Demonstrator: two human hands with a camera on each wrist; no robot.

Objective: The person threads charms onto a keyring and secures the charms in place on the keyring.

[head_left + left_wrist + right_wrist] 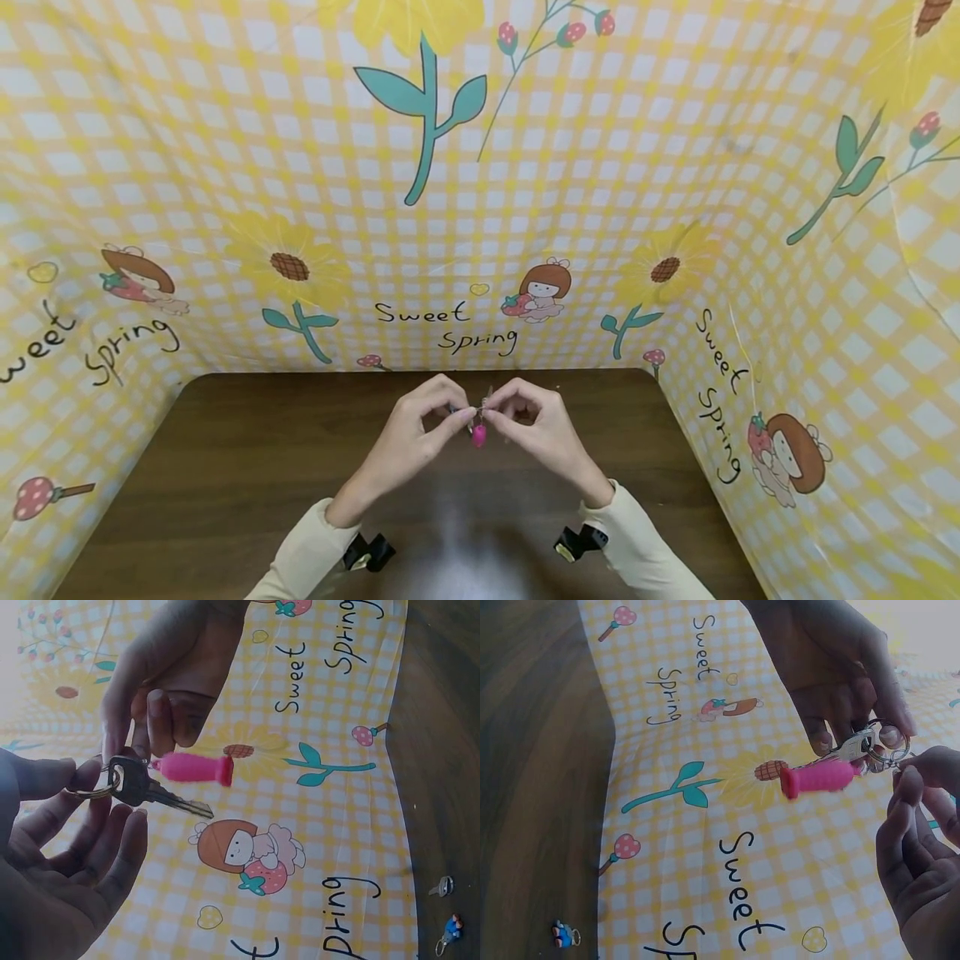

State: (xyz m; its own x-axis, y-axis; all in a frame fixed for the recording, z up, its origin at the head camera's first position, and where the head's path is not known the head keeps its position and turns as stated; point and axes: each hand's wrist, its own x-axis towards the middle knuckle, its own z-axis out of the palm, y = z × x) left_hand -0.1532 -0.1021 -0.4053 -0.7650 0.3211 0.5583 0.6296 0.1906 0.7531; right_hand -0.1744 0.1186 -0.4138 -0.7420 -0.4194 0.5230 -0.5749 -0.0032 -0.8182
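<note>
In the head view my left hand (422, 427) and right hand (540, 429) meet above the brown table, thumbs and fingertips close together. Between them hangs a pink charm (479, 436), bottle-shaped in the wrist views. My left hand (82, 855) pinches a metal key ring (96, 792), which carries a key (166, 793) with a dark head. The charm (819, 780) dangles beside the key on a short link. With thumb and fingertips, my right hand (922, 840) pinches the ring's edge near that link; the fingertips partly hide the exact contact.
On the table (435, 750) lie a second key (442, 886) and a small blue-and-red figure charm (452, 928) with its own ring. Yellow checked cloth (480, 233) walls the back and both sides. Black wrist mounts (369, 552) sit under the sleeves.
</note>
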